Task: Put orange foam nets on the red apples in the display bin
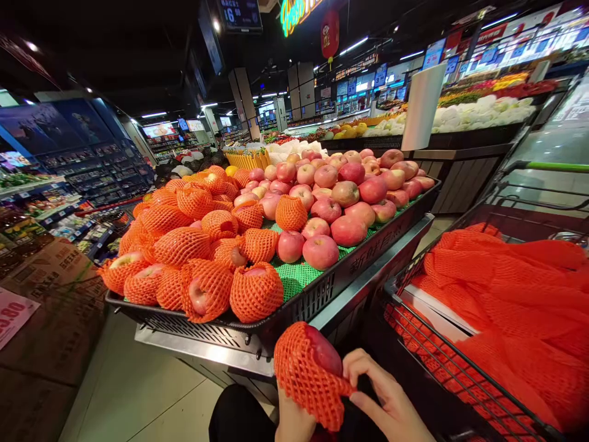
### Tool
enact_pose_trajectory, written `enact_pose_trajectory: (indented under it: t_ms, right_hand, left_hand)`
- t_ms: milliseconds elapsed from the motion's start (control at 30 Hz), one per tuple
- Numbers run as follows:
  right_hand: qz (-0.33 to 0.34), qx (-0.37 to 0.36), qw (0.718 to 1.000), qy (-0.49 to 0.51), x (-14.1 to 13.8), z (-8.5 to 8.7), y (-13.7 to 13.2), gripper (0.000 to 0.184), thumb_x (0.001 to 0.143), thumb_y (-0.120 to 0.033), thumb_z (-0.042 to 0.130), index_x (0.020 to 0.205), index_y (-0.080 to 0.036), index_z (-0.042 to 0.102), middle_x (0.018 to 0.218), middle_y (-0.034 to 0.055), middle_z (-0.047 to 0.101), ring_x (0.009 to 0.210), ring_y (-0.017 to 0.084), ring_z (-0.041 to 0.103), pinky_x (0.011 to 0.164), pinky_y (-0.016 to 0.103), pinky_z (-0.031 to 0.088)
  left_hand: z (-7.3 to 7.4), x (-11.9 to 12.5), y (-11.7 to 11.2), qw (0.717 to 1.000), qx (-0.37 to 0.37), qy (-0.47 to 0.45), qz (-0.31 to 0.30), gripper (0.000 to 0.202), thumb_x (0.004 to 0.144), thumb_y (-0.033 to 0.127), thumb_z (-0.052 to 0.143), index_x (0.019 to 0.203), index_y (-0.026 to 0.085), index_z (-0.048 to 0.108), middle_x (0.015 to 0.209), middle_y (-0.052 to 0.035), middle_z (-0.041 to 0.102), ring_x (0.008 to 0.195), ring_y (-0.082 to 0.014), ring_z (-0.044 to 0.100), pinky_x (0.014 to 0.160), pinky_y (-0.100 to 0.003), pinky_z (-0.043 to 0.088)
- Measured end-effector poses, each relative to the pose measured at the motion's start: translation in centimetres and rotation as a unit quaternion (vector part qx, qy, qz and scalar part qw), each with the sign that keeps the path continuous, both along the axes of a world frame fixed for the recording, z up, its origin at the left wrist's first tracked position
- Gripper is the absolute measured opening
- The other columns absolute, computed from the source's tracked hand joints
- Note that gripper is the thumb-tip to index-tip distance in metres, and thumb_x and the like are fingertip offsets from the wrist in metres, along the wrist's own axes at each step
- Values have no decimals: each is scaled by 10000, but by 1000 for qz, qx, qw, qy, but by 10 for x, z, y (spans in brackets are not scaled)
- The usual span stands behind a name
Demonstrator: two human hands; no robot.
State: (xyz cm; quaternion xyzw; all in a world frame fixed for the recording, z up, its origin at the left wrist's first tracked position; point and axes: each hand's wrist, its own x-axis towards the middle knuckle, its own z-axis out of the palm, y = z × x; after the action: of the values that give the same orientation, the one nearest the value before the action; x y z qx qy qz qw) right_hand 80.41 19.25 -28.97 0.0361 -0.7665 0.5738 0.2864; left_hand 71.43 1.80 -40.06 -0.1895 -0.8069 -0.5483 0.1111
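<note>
A red apple point(326, 350) sits partly inside an orange foam net sleeve point(301, 377), held low in front of the display. From below, my left hand point(294, 417) is closed around the sleeved apple, its fingers mostly hidden by the net. My right hand point(384, 393) pinches the edge of the same sleeve between thumb and fingers, pulling a corner out to the right. Just beyond my hands, the black tray point(322, 294) bears bare apples point(321, 252) on green matting and apples in orange net sleeves point(256, 291) piled on its left side.
A wire cart point(460, 368) at the right holds a heap of orange net sleeves point(506, 276) and a white box edge. Cardboard boxes point(55, 307) stand at the left. A roll of plastic bags point(423, 107) rises behind the tray. My knee point(239, 414) shows below.
</note>
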Motion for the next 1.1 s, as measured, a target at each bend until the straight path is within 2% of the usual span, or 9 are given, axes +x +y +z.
enact_pose_trajectory:
  t_ms: [100, 233, 333, 467, 567, 700, 800, 967, 1100]
  right_hand:
    - [-85, -17, 990, 113, -4, -2, -8, 282, 996, -427, 612, 790, -240, 564, 709, -18, 604, 678, 147, 612, 624, 240, 532]
    - [-240, -12, 926, 290, -6, -9, -22, 233, 937, -207, 686, 765, -228, 529, 631, -41, 623, 570, 136, 563, 698, 355, 561]
    - [-261, -14, 901, 345, -5, -20, -28, 183, 897, -120, 670, 814, -238, 558, 643, -52, 618, 544, 123, 520, 710, 377, 561]
    - [-189, -176, 946, 198, -2, -38, -22, 152, 951, -211, 632, 1086, -282, 633, 943, 24, 691, 946, 195, 674, 917, 410, 560]
    - [-102, -296, 949, 47, -2, -43, -19, 506, 914, -561, 659, 1349, -313, 585, 1386, 112, 614, 1275, 309, 598, 1040, 476, 511]
    - [53, -471, 873, -115, -3, -33, -31, 832, 719, -691, 800, 1431, -341, 548, 1466, 106, 579, 1358, 348, 541, 1129, 498, 446]
    - [44, -566, 809, -152, -5, -24, -40, 826, 725, -627, 828, 1444, -354, 525, 1407, 86, 628, 1325, 338, 572, 1102, 499, 479]
    - [-62, -547, 829, -102, -9, -21, -25, 915, 750, -568, 825, 1526, -343, 396, 1440, 86, 593, 1324, 327, 568, 1116, 486, 475]
    - [-87, -466, 876, -88, -5, -24, 0, 1018, 753, -558, 810, 1589, -379, 258, 1518, 79, 513, 1381, 327, 515, 1136, 488, 449]
  left_hand:
    - [6, 4, 6, 999, 19, -35, -15, 215, 657, 391, 778, 774, 215, 741, 788, -100, 760, 816, -351, 741, 929, -591, 594]
    - [17, 19, 20, 987, 118, -112, -15, 313, 626, 353, 802, 890, 205, 720, 800, -64, 745, 815, -309, 738, 875, -490, 626]
    - [19, 29, 23, 984, 124, -121, -36, 388, 563, 348, 848, 895, 205, 709, 833, -66, 745, 827, -312, 739, 861, -475, 631]
    - [19, 30, 17, 994, 38, -97, -43, 389, 548, 276, 836, 916, 182, 750, 955, -121, 757, 926, -346, 737, 940, -515, 598]
    - [26, 25, 18, 998, -1, -47, -49, 484, 581, 238, 818, 1059, 172, 774, 1045, -139, 769, 981, -353, 723, 1024, -576, 539]
    - [46, 20, 30, 994, -38, 19, -102, 322, 675, 212, 795, 997, 238, 796, 1005, -85, 805, 1008, -356, 733, 1022, -600, 536]
    - [63, 16, 35, 983, -93, 39, -152, 288, 752, 172, 739, 1017, 269, 794, 1103, -81, 802, 1099, -360, 721, 1005, -576, 562]
    - [92, 3, 3, 942, -110, 41, -314, 505, 799, 123, 705, 1293, 225, 711, 1277, -144, 748, 1165, -323, 719, 988, -419, 600]
    - [110, 1, -14, 959, 118, -10, -257, 222, 994, 312, 572, 1017, 297, 792, 959, -34, 813, 883, -188, 768, 819, -249, 606]
